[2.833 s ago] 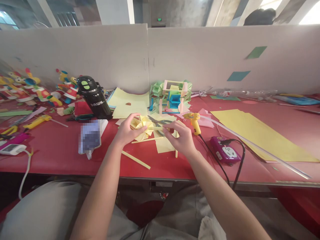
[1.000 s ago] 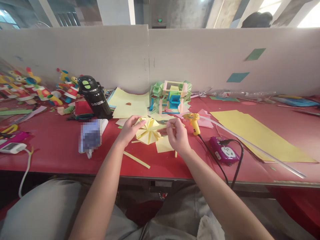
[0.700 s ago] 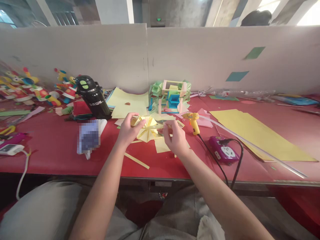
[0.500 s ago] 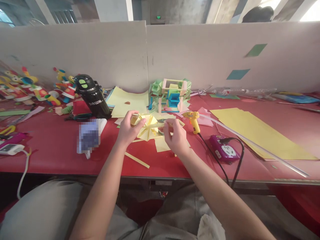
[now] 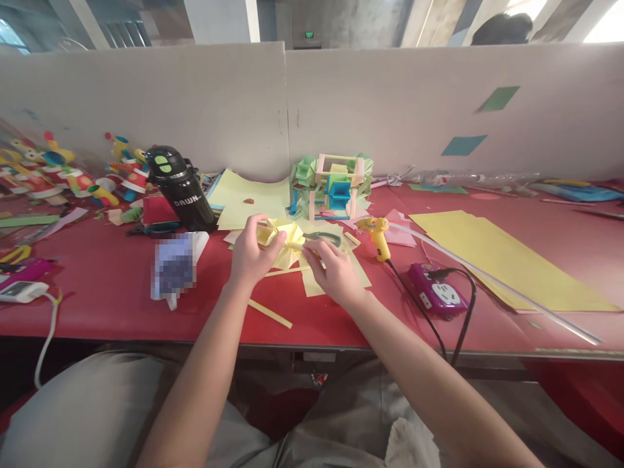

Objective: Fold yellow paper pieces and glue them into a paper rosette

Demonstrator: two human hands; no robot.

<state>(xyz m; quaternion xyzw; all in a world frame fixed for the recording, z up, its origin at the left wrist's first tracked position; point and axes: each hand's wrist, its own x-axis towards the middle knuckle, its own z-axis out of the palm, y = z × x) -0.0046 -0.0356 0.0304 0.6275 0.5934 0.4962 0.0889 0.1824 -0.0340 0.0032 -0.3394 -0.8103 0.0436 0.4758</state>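
My left hand (image 5: 251, 255) grips a pleated yellow paper fan (image 5: 285, 238) just above the red table (image 5: 112, 292). My right hand (image 5: 334, 273) reaches in from the right, its fingertips pinching the fan's right edge where a thin yellow strip (image 5: 290, 270) runs below. Scissors with green handles (image 5: 324, 237) lie right behind my right hand. Flat yellow sheets (image 5: 316, 283) lie under both hands.
A yellow glue gun (image 5: 376, 235) and a purple power socket (image 5: 436, 292) with black cable sit to the right. A black bottle (image 5: 180, 190), a blurred phone (image 5: 174, 266), a coloured paper cube model (image 5: 334, 185), large yellow sheets (image 5: 507, 260) and toy figures (image 5: 63, 172) surround the spot.
My right hand has moved left and closed in on the fan's edge. My left hand has drawn the fan together, so it looks more folded than a second ago.
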